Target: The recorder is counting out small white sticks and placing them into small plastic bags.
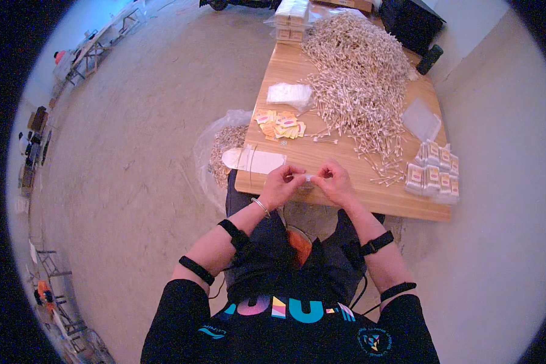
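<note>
At the table's near edge, my left hand (278, 187) and my right hand (337, 184) face each other, fingers closed in a pinch. Between their fingertips is a small, whitish, see-through piece (308, 179) that looks like a small plastic bag; the fingers hide much of it. Left of my left hand lies a white strip of card or paper (262, 162). Beyond the hands are loose yellow and orange printed cards (281, 125) and a stack of clear plastic bags (290, 94). A few cotton swabs (325, 141) lie close to the cards.
A big heap of cotton swabs (361, 73) covers the table's far part. Filled swab packs (434, 173) stand at the right edge, near a flat clear plastic sheet or bag (421, 120). More packs (291, 23) are stacked far back. A large plastic sack (224, 148) of swabs sits left of the table.
</note>
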The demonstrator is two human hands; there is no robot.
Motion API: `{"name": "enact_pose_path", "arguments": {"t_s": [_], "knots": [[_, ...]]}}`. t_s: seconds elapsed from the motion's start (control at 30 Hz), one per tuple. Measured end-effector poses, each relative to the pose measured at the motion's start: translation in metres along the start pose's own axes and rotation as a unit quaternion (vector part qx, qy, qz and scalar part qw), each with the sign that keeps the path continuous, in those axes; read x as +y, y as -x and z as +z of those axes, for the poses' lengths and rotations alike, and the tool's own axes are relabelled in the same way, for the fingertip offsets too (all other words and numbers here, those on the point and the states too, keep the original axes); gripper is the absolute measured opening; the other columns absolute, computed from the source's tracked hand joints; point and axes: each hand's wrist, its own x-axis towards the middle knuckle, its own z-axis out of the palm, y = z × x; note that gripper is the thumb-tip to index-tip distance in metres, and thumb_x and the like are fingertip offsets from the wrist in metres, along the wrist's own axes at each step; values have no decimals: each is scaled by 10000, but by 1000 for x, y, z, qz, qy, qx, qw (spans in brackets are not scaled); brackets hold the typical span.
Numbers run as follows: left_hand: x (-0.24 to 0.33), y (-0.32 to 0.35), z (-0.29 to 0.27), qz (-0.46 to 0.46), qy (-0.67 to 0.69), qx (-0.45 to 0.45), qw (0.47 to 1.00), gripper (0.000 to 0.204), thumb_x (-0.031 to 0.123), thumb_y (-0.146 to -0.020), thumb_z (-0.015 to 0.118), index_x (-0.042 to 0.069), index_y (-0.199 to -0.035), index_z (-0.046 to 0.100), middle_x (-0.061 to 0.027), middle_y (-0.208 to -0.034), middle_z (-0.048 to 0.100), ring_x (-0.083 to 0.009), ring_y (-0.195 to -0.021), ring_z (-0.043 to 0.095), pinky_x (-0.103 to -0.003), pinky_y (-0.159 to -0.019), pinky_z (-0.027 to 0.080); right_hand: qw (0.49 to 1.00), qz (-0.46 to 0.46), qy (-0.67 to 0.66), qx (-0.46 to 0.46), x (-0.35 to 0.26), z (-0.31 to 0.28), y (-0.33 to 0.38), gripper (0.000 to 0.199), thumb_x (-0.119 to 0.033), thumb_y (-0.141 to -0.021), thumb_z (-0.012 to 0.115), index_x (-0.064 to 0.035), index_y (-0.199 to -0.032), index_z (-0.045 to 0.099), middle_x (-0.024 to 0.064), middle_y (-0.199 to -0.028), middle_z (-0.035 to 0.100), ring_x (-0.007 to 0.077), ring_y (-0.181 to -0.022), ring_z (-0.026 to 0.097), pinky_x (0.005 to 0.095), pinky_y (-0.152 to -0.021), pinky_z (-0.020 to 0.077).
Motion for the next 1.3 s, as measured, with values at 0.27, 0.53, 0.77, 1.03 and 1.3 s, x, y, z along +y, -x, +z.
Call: {"name": "enact_pose_path", "arguments": {"t_s": [0.27,0.53,0.77,1.03,1.3], "knots": [[8,1,-2,-29,-27,-7,999,161,105,-805,640,4,-924,603,-49,-854,629,-106,-790,579,-243,-726,482,993,50,-93,-57,7,11,-1,238,-261,-731,704,-38,-793,647,79,-829,628,164,-734,600,294,-661,488],[3,-6,-6,-65,-93,6,994,194,195,-789,650,5,-807,617,-19,-742,619,-85,-669,541,-234,-615,455,992,93,-80,-42,15,21,-4,165,-189,-741,661,-28,-759,632,55,-706,625,124,-652,568,280,-611,467],[-1,-10,-9,-143,30,-26,989,148,160,-800,631,19,-840,610,4,-748,598,-72,-685,521,-216,-628,432,942,177,-272,-89,30,25,-7,56,-104,-792,617,-52,-814,618,-30,-746,575,58,-699,503,206,-647,415],[5,3,-5,-3,-27,-35,999,125,133,-836,596,16,-881,598,-16,-788,600,-79,-747,537,-231,-686,460,992,-82,-94,-5,20,17,9,34,-92,-772,602,-65,-792,599,46,-764,584,183,-717,566,295,-644,458],[-2,11,-13,264,-284,1,922,158,75,-783,605,74,-941,608,-91,-939,618,-281,-888,574,-355,-804,472,941,-284,168,77,11,9,19,106,-97,-725,619,-86,-828,597,79,-842,598,263,-784,586,344,-672,496]]}}
